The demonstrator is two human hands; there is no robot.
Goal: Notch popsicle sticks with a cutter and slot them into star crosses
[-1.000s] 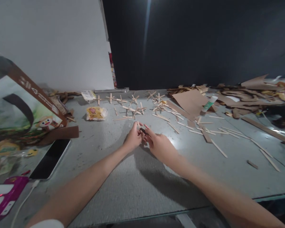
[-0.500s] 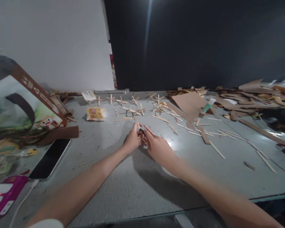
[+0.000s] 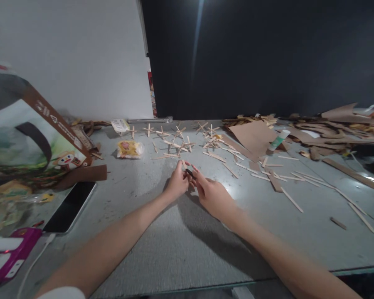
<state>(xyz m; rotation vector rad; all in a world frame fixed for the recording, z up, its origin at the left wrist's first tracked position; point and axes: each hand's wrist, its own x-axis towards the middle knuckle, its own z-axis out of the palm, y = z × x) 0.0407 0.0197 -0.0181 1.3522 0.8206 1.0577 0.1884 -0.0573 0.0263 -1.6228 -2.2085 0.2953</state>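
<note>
Just above the middle of the table, my left hand (image 3: 177, 182) is closed on a pale flat wooden stick (image 3: 183, 164), whose end sticks up past the fingertips. Beside it my right hand (image 3: 213, 195) pinches a small dark tool (image 3: 190, 172), slim and black; its kind is too small to make out. The dark tip touches or nearly touches the stick, and the fingers of both hands almost meet. Beyond the hands lie several crossed sticks (image 3: 176, 145) joined into star and cross shapes, with loose sticks (image 3: 215, 156) next to them.
A phone (image 3: 70, 207), a purple device (image 3: 15, 257) with a white cable and a printed box (image 3: 37, 128) are on the left. Near the back sits a yellow packet (image 3: 130, 149). Brown cardboard (image 3: 251, 135), a glue stick (image 3: 279, 140) and scattered wood strips (image 3: 292, 199) lie to the right.
My view has shifted slightly left, so the table things sit a little further right. Both hands keep their holds; the dark tool has tilted a little and shows more.
</note>
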